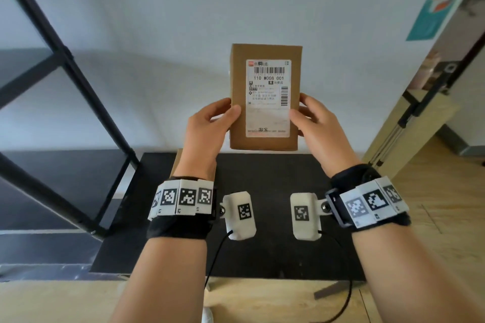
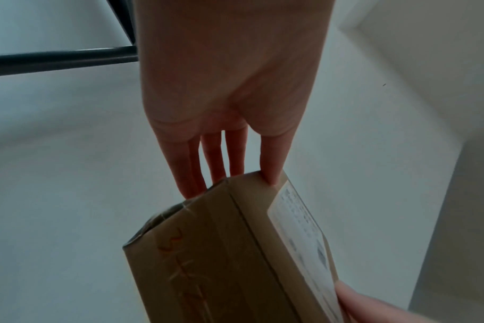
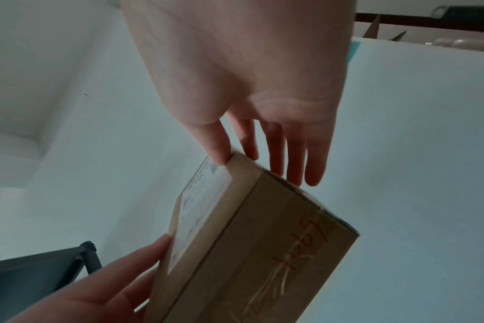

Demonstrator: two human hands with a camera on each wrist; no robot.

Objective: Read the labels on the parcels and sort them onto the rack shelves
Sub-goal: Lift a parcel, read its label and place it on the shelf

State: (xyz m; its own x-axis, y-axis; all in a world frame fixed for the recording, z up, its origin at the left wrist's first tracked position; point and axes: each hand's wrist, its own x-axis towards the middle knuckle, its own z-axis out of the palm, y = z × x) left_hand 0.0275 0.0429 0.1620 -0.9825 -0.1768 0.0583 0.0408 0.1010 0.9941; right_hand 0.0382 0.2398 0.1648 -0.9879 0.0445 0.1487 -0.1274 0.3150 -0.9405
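Note:
A brown cardboard parcel (image 1: 265, 139) is held upright in front of the white wall. Its white shipping label (image 1: 267, 98) faces me and reads "110 M008 001". My left hand (image 1: 223, 113) pinches the parcel's left edge, thumb on the front and fingers behind. My right hand (image 1: 304, 110) pinches the right edge the same way. In the left wrist view my left hand (image 2: 229, 166) holds the parcel (image 2: 207, 251) at its corner. The right wrist view shows my right hand (image 3: 274, 153) on the parcel (image 3: 249, 240), which bears orange handwriting on one side.
A black metal rack (image 1: 68, 60) with dark shelves (image 1: 21, 65) stands at the left. Below my hands lies a black table top (image 1: 262, 244). Another cardboard parcel (image 1: 178, 162) peeks out behind my left wrist. At the right are a tripod (image 1: 409, 113) and a teal poster (image 1: 435, 8).

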